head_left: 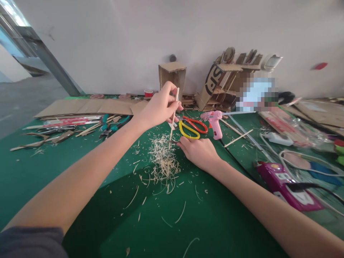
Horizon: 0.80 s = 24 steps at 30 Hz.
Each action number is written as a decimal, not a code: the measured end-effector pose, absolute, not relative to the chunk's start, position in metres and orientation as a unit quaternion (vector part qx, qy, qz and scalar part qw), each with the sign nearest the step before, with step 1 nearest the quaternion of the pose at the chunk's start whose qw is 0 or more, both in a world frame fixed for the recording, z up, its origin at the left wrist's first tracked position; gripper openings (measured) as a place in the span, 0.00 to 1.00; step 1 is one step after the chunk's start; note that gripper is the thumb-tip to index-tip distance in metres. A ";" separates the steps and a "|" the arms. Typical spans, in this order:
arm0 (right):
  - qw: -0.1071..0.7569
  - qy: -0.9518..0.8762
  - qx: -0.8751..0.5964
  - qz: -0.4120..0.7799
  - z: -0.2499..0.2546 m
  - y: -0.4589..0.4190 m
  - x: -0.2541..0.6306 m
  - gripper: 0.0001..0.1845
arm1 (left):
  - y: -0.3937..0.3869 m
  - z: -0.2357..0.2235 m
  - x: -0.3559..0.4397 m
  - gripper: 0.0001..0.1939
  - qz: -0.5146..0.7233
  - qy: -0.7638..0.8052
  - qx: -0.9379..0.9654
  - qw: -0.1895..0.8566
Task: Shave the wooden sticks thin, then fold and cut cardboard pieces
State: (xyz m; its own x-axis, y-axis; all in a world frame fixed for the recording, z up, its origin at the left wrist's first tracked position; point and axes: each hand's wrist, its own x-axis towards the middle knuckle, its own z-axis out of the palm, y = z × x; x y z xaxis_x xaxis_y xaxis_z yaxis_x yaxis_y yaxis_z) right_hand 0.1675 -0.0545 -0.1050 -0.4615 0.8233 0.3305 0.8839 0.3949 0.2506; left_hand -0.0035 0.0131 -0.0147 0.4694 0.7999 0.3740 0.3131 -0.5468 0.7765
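My left hand (161, 107) pinches the upper part of a thin wooden stick (172, 123), which stands nearly upright with a slight tilt. Low on the stick, my right hand (200, 152) is closed on a small dark blade (173, 142), mostly hidden by the fingers. The blade's tip touches or almost touches the stick. Beneath both is a heap of pale, curly wood shavings (165, 163). Just beyond my right hand lie scissors (192, 136) with one yellow and one red handle.
A pink glue gun (217, 127) stands right of the scissors, its cord trailing towards a purple box (286, 186). Pliers (106, 132), sticks and flat cardboard (88, 107) lie at left. Cardboard structures (215, 84) line the wall. Loose shavings dot the green tabletop (88, 200).
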 end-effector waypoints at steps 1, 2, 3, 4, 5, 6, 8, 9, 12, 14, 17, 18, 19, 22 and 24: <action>0.084 -0.822 -0.523 -0.207 -0.106 -0.054 0.168 0.24 | 0.013 -0.014 -0.003 0.12 0.377 0.352 0.793 0.322; 0.089 -0.815 -0.532 -0.212 -0.106 -0.054 0.167 0.25 | 0.013 -0.014 -0.003 0.11 0.376 0.355 0.792 0.323; 0.091 -0.809 -0.539 -0.216 -0.106 -0.054 0.167 0.25 | 0.012 -0.014 -0.003 0.10 0.375 0.359 0.791 0.323; 0.089 -0.804 -0.546 -0.217 -0.106 -0.054 0.166 0.24 | 0.012 -0.014 -0.003 0.09 0.374 0.364 0.790 0.322; 0.085 -0.803 -0.550 -0.215 -0.106 -0.053 0.165 0.24 | 0.012 -0.015 -0.002 0.08 0.373 0.369 0.788 0.321; 0.078 -0.804 -0.550 -0.212 -0.105 -0.053 0.165 0.23 | 0.013 -0.015 -0.002 0.07 0.374 0.374 0.786 0.319; 0.060 -0.815 -0.541 -0.201 -0.104 -0.054 0.165 0.21 | 0.013 -0.016 -0.002 0.05 0.376 0.380 0.784 0.316; 0.051 -0.822 -0.532 -0.195 -0.103 -0.054 0.165 0.20 | 0.014 -0.016 -0.002 0.04 0.375 0.381 0.784 0.316; 0.054 -0.834 -0.517 -0.186 -0.103 -0.055 0.167 0.21 | 0.016 -0.016 -0.003 0.03 0.372 0.379 0.783 0.323; 0.077 -0.824 -0.529 -0.189 -0.104 -0.056 0.167 0.23 | 0.017 -0.016 -0.003 0.03 0.372 0.377 0.782 0.330; 0.083 -0.805 -0.554 -0.197 -0.105 -0.057 0.165 0.24 | 0.016 -0.015 -0.003 0.03 0.370 0.371 0.785 0.330; 0.076 -0.803 -0.558 -0.198 -0.104 -0.057 0.165 0.24 | 0.016 -0.015 -0.003 0.04 0.368 0.370 0.787 0.329; 0.067 -0.803 -0.558 -0.198 -0.104 -0.058 0.164 0.23 | 0.016 -0.015 -0.003 0.04 0.368 0.369 0.788 0.327; 0.037 -0.822 -0.535 -0.193 -0.101 -0.058 0.163 0.21 | 0.016 -0.015 -0.004 0.04 0.368 0.371 0.788 0.326; 0.033 -0.831 -0.522 -0.191 -0.100 -0.058 0.163 0.22 | 0.016 -0.015 -0.004 0.04 0.366 0.370 0.787 0.330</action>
State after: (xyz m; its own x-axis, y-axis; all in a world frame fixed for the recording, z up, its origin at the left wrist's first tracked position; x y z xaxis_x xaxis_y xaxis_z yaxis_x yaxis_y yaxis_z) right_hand 0.1634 -0.0584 -0.1004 -0.4536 0.8540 0.2547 0.8796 0.3830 0.2822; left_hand -0.0043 0.0156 -0.0151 0.4582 0.8248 0.3314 0.3413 -0.5075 0.7912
